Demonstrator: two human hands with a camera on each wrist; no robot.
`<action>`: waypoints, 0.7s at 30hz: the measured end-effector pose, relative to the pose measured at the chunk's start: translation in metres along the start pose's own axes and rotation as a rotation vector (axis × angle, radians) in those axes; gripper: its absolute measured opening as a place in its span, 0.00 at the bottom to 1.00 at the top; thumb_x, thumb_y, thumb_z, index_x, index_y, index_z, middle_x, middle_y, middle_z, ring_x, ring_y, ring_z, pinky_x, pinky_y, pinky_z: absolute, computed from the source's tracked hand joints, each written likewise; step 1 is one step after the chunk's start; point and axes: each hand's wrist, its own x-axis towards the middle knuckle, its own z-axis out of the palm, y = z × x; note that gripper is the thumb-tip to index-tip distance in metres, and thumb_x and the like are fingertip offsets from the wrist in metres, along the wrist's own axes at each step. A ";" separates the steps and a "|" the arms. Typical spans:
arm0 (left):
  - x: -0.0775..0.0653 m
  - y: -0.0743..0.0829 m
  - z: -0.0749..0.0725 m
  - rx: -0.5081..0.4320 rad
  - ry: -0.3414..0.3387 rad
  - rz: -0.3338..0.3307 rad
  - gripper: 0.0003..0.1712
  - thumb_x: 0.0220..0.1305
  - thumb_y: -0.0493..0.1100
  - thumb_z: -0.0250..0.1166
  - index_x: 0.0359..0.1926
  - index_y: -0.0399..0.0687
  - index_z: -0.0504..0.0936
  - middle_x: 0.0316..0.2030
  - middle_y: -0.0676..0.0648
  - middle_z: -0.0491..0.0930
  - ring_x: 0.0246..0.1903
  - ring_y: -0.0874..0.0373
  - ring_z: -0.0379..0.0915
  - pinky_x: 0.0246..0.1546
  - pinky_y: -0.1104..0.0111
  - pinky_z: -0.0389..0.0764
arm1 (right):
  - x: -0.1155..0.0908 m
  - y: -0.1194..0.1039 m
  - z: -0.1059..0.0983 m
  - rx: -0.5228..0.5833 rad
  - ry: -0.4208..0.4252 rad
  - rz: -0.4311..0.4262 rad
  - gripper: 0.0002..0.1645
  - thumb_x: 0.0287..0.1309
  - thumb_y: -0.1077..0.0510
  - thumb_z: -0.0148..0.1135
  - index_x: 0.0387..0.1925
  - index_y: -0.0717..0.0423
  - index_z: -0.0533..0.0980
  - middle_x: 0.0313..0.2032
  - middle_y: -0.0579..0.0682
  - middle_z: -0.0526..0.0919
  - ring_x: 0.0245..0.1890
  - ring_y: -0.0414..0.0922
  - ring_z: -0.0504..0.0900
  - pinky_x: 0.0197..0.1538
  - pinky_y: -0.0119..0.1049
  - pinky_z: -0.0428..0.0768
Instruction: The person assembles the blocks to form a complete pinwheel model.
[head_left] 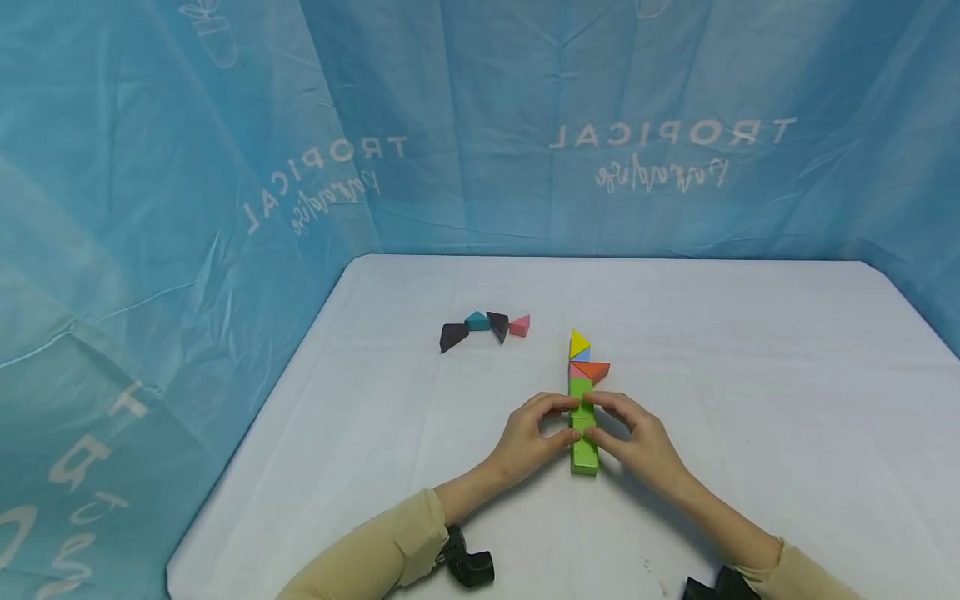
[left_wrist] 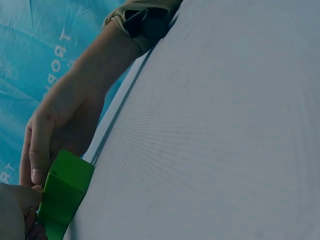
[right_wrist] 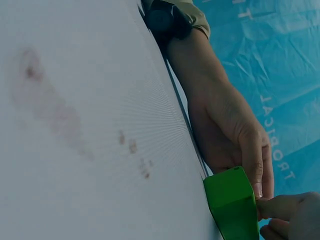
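Two green blocks (head_left: 585,458) lie end to end on the white table in the head view. From one side my left hand (head_left: 525,440) pinches in on them with thumb and forefinger; from the other, my right hand (head_left: 643,440) does the same. Beyond the green blocks the line carries on with a pink triangle (head_left: 576,372), an orange triangle (head_left: 596,370) jutting right, a blue triangle (head_left: 582,355) and a yellow triangle (head_left: 578,342). Both wrist views show a green block (left_wrist: 66,180) close up, fingertips at its side.
Farther back and left, a row holds a dark block (head_left: 453,336), a teal block (head_left: 477,322), another dark block (head_left: 498,325) and a pink block (head_left: 520,326). A blue printed curtain (head_left: 480,200) hangs behind the white table (head_left: 750,333) and along its left side.
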 end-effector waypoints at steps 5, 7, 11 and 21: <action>0.001 -0.001 0.001 -0.005 -0.005 0.005 0.21 0.58 0.37 0.68 0.53 0.39 0.76 0.49 0.47 0.76 0.52 0.58 0.71 0.55 0.69 0.72 | -0.002 0.002 -0.001 -0.033 -0.004 -0.002 0.27 0.54 0.61 0.67 0.57 0.54 0.73 0.55 0.49 0.75 0.61 0.49 0.69 0.62 0.42 0.67; 0.002 0.000 0.000 0.005 -0.006 0.012 0.21 0.58 0.37 0.67 0.53 0.38 0.76 0.49 0.46 0.76 0.52 0.58 0.71 0.55 0.69 0.72 | -0.002 0.003 -0.001 -0.041 -0.004 -0.007 0.27 0.54 0.61 0.68 0.57 0.55 0.73 0.55 0.49 0.75 0.61 0.49 0.69 0.61 0.46 0.67; 0.018 0.000 -0.011 0.045 0.046 0.018 0.21 0.60 0.39 0.66 0.53 0.37 0.76 0.50 0.46 0.76 0.52 0.56 0.71 0.55 0.68 0.72 | -0.001 0.004 -0.001 -0.051 -0.004 -0.003 0.27 0.54 0.60 0.68 0.57 0.57 0.73 0.55 0.49 0.76 0.60 0.48 0.69 0.61 0.46 0.68; 0.080 -0.032 -0.044 0.040 0.369 -0.060 0.20 0.61 0.38 0.65 0.53 0.36 0.77 0.48 0.39 0.77 0.47 0.46 0.74 0.52 0.62 0.75 | 0.000 0.006 0.001 -0.029 -0.013 0.028 0.28 0.54 0.58 0.69 0.57 0.57 0.74 0.55 0.48 0.76 0.61 0.47 0.69 0.61 0.43 0.68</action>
